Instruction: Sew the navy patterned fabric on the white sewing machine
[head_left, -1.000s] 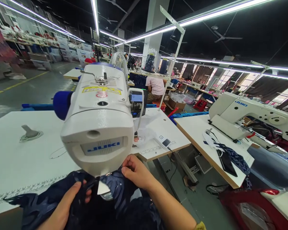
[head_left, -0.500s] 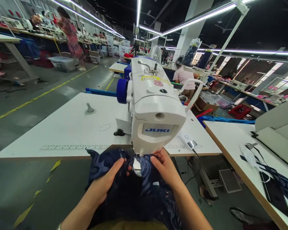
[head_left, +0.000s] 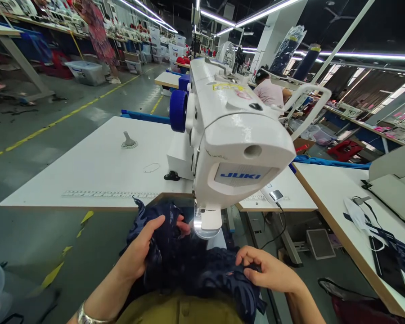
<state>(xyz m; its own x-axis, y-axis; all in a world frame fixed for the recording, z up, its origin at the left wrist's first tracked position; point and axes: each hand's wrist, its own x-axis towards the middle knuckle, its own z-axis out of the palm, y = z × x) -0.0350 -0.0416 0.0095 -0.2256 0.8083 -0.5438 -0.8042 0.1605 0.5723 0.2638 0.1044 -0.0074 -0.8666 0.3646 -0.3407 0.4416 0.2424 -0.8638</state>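
A white JUKI sewing machine (head_left: pixel 236 148) stands straight ahead, its lit lower end over dark navy patterned fabric (head_left: pixel 222 270). Left of that lower end, my left hand (head_left: pixel 145 243) grips a bunched part of the fabric, thumb on top and some fingers hidden behind the folds. My right hand (head_left: pixel 263 267) is lower and to the right, its curled thumb and fingers pinching the fabric's right side. The cloth hangs between both hands in front of my body. Where it lies under the machine's end, the folds are too dark to make out.
A white tabletop (head_left: pixel 97 166) with a printed ruler along its front edge surrounds the machine. To the right, another table (head_left: pixel 327 189) bears a black phone (head_left: pixel 388 265) and fabric. A person in pink (head_left: pixel 270 92) sits beyond; another stands far left near a plastic bin (head_left: pixel 86 72).
My right hand has moved away from the machine, down and to the right, with the fabric. My left hand has shifted slightly left. The view has come closer to the machine.
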